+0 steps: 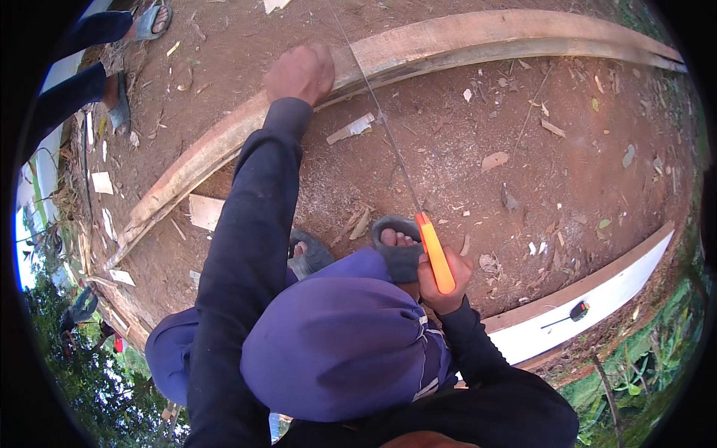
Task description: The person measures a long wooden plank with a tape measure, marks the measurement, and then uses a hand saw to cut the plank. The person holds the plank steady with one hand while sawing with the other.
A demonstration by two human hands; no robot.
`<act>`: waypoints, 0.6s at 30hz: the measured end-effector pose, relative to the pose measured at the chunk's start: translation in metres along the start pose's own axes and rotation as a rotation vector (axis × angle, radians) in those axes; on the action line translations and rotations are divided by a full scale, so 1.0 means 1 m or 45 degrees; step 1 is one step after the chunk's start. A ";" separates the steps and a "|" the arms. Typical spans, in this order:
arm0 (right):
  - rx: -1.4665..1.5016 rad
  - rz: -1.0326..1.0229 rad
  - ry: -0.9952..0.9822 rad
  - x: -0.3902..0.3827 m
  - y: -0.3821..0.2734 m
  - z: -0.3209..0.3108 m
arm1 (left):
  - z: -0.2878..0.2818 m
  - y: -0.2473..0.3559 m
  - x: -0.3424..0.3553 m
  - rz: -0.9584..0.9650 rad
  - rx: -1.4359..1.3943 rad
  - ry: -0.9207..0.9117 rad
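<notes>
Here: your left hand (301,72) rests curled on timber (478,36); your right hand (455,282) clasps orange-handled saw (434,250); white board (515,340) carries black tool (579,311).

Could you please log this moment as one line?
left hand: on beam | right hand: gripping saw handle | blade: across beam

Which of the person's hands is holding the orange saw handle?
The right hand: it grips the orange handle, while the left hand rests on the long wooden beam.

the saw (435,254) crosses the beam (441,41), left of the board (624,287)
</notes>
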State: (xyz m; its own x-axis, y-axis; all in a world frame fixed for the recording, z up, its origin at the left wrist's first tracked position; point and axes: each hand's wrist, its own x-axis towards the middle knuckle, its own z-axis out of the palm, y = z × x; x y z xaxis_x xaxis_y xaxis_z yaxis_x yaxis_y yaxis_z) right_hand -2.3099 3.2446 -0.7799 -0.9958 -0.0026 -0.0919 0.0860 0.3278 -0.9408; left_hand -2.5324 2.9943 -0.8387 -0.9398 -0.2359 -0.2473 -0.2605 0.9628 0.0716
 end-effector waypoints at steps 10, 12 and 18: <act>0.161 0.033 0.000 0.100 -0.006 0.062 | 0.014 -0.011 0.014 -0.118 -0.049 -0.048; 0.053 0.073 -0.049 0.032 0.004 0.020 | 0.020 -0.020 0.016 -0.075 -0.012 -0.028; -0.060 -0.013 -0.103 0.051 0.006 0.025 | 0.000 0.005 -0.002 -0.054 -0.019 0.001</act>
State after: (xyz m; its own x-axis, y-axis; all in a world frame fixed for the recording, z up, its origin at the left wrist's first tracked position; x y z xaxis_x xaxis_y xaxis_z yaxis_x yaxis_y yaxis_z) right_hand -2.3596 3.2226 -0.7990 -0.9906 -0.0818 -0.1099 0.0720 0.3717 -0.9256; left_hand -2.5319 2.9992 -0.8381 -0.9280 -0.2764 -0.2500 -0.3032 0.9499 0.0753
